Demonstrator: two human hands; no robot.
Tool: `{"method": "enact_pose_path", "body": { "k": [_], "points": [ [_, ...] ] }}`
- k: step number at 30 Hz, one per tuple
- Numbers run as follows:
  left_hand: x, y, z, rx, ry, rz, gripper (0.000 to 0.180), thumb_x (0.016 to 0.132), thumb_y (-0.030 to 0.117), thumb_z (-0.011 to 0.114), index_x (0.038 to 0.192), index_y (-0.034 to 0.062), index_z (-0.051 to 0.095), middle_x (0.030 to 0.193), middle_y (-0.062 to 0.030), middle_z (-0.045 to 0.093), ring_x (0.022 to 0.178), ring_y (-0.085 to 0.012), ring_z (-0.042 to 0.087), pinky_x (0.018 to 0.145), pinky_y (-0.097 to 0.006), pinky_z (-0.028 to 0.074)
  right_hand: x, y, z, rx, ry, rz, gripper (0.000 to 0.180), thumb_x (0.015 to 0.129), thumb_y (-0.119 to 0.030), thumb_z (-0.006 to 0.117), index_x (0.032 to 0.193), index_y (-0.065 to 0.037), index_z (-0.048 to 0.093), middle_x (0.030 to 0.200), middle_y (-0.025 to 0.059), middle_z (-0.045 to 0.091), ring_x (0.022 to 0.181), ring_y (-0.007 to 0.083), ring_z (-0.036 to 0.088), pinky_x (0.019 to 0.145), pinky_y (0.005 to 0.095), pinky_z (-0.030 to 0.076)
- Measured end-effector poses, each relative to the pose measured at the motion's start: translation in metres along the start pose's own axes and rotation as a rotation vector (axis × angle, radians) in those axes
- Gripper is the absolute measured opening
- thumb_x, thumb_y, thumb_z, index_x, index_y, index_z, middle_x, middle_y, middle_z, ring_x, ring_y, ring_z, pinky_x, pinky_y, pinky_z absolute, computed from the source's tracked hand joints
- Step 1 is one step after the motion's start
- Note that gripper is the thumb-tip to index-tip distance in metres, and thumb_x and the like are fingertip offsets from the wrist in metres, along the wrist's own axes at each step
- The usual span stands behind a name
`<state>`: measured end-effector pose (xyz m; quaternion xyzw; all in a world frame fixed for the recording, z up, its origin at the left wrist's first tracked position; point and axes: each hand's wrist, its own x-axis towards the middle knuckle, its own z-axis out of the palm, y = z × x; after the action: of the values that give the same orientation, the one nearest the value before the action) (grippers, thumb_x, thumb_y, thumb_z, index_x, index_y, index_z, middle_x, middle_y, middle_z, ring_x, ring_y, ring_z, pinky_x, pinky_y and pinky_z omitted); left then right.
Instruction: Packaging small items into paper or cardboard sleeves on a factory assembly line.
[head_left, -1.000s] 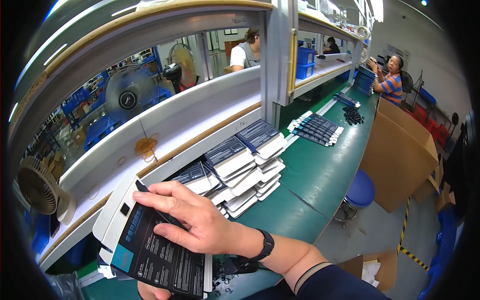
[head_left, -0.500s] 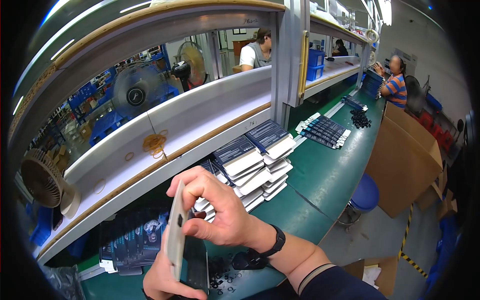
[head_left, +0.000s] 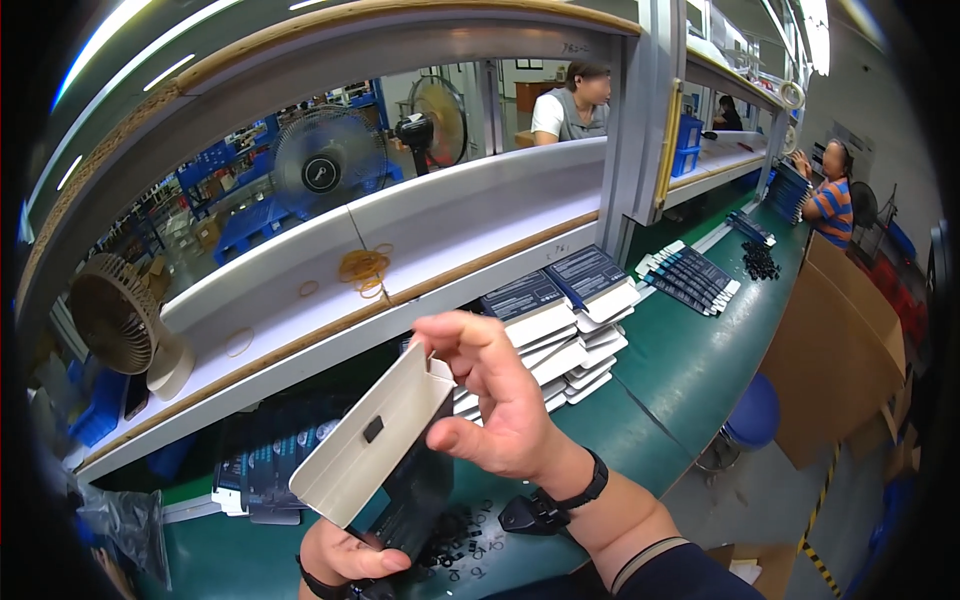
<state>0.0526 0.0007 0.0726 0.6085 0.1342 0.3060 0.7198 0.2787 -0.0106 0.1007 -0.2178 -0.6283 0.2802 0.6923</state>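
A dark navy cardboard box is tilted in front of me, its long pale flap raised. A small black rectangle shows on that flap's inner face. My left hand grips the box's lower end, thumb along the dark side. At the upper end, my right hand curves around the corner, fingertips by the flap and thumb near the box's edge. Beneath, small black hook-shaped pieces lie scattered on the green table. A black object sits beside my right wrist, its kind unclear.
Stacked dark-and-white boxes stand beyond my right hand; more dark cartons lie left. A white shelf holds rubber bands and a small fan. A blue stool and large cardboard box stand right. Other people work farther off.
The box has turned from nearly edge-on, so the flap's inner face now shows. My right fingers have spread wider around its upper end. The whole view has shifted.
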Motion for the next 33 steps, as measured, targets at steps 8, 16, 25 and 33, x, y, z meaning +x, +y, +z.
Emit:
{"method": "enact_pose_path", "body": {
  "k": [8, 16, 25, 33],
  "points": [
    [0.002, -0.002, -0.001, -0.088, -0.113, 0.070, 0.070, 0.078, 0.023, 0.073, 0.133, -0.0069, 0.043, 0.130, -0.0146, 0.051, 0.120, -0.0238, 0.046, 0.102, -0.034, 0.034, -0.002, -0.020, 0.000, 0.016, -0.175, 0.183, 0.066, 0.085, -0.054, 0.063, 0.115, 0.004, 0.056, 0.105, 0.0085, 0.061, 0.095, 0.0160, 0.058, 0.086, 0.0293, 0.045],
    [0.013, 0.024, -0.002, 0.200, -0.176, 0.089, 0.058, 0.092, 0.024, 0.057, 0.137, -0.0068, 0.037, 0.128, -0.0154, 0.052, 0.118, -0.0249, 0.046, 0.102, -0.035, 0.034, -0.006, -0.002, -0.002, -0.023, -0.134, 0.195, 0.046, 0.094, -0.033, 0.059, 0.117, 0.006, 0.057, 0.105, 0.0112, 0.062, 0.089, 0.0179, 0.056, 0.079, 0.0292, 0.045],
    [0.040, 0.007, 0.011, 0.692, 0.238, 0.706, 0.040, 0.091, 0.017, 0.059, 0.123, -0.0022, 0.045, 0.072, -0.0200, 0.058, 0.062, -0.0394, 0.059, 0.055, -0.041, 0.045, -0.031, 0.021, -0.035, 0.135, 0.117, 0.067, 0.047, 0.097, -0.034, 0.054, 0.129, -0.002, 0.042, 0.118, 0.0128, 0.059, 0.104, 0.0229, 0.060, 0.088, 0.0348, 0.050],
    [0.038, 0.008, 0.010, 0.732, 0.244, 0.725, 0.031, 0.088, 0.012, 0.061, 0.112, 0.0011, 0.046, 0.078, -0.0206, 0.058, 0.072, -0.0404, 0.060, 0.059, -0.043, 0.046, -0.032, 0.040, -0.070, 0.135, 0.077, 0.139, 0.058, 0.099, -0.051, 0.037, 0.137, -0.007, 0.041, 0.127, 0.0105, 0.056, 0.114, 0.0235, 0.055, 0.100, 0.0388, 0.042]
  ]
}}
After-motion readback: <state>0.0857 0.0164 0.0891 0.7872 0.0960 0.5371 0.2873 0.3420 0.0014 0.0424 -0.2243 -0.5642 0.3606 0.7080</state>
